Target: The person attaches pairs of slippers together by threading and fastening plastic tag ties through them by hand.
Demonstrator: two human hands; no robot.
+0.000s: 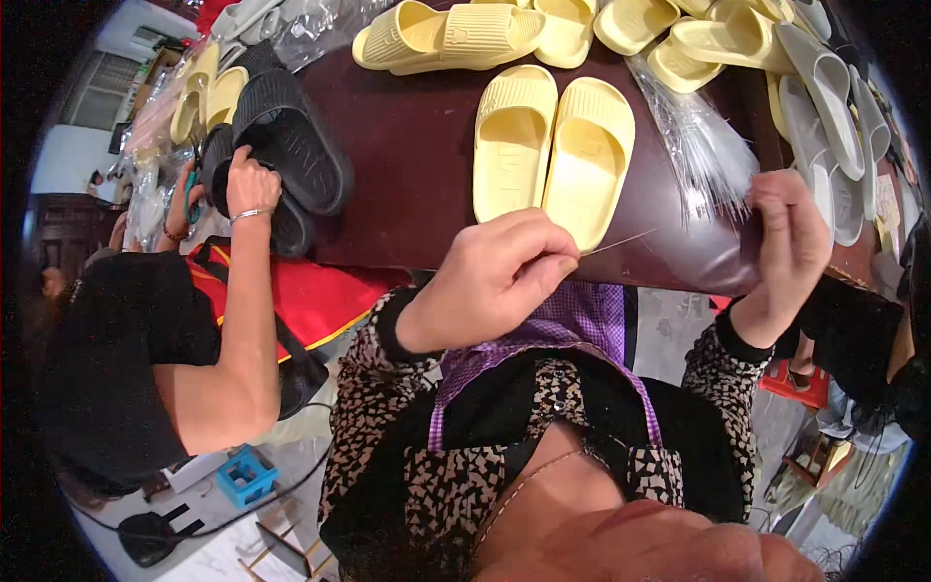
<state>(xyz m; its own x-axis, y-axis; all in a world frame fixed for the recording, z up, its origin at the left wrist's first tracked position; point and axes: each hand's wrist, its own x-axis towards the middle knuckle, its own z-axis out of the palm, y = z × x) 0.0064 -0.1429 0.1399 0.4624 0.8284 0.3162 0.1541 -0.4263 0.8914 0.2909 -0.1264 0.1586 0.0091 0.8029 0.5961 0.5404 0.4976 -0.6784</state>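
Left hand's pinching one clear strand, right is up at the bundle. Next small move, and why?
Probably draw the left hand back toward the body, to pull the thin strand free. It runs taut from the left fingers toward the clear bundle, where the right hand is raised, just below the yellow slippers.

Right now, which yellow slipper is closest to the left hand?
The right one of the flat pair at the table's near edge: its heel end sits just above the left hand. The other yellow slippers are piled further back.
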